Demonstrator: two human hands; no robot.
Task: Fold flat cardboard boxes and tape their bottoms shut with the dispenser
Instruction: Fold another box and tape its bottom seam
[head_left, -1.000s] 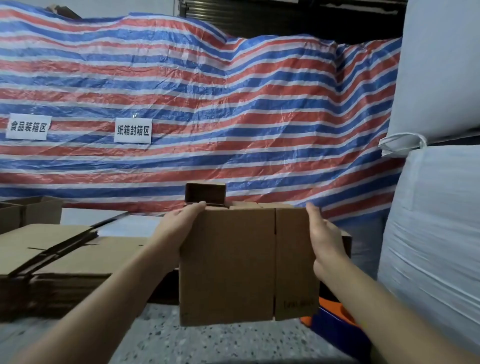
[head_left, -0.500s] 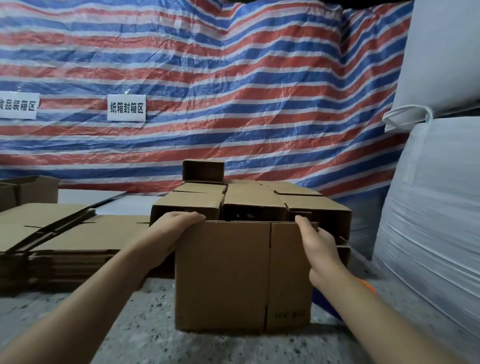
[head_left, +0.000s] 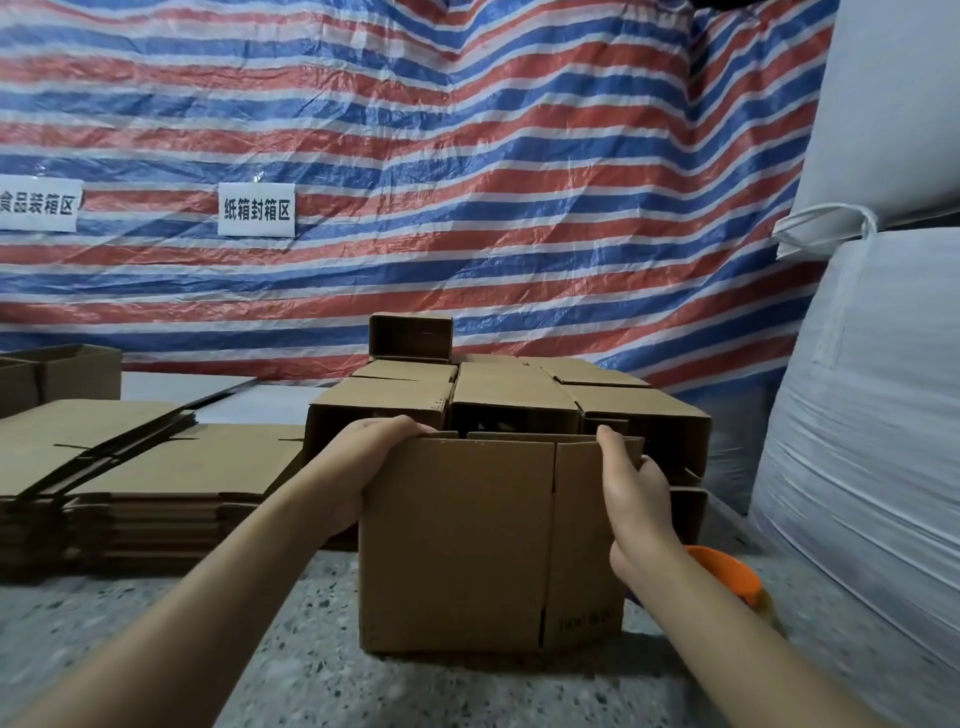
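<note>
A brown cardboard box (head_left: 457, 545) stands upright on the speckled floor in front of me, its top open. My left hand (head_left: 358, 467) grips its upper left corner, fingers curled over the rim. My right hand (head_left: 631, 493) holds the upper right edge, thumb on the near face and fingers round the side. Behind it sit several folded boxes (head_left: 509, 400) in rows. An orange tape dispenser (head_left: 727, 577) lies on the floor to the right, partly hidden by my right forearm.
Stacks of flat cardboard (head_left: 130, 467) lie at the left. A striped tarp (head_left: 415, 156) with two white signs covers the back. Big white sacks (head_left: 872, 415) crowd the right side. Open speckled floor (head_left: 311, 675) lies near me.
The box has come down from mid-air and now stands on the floor in front of the row of boxes. Both hands stayed on its top corners.
</note>
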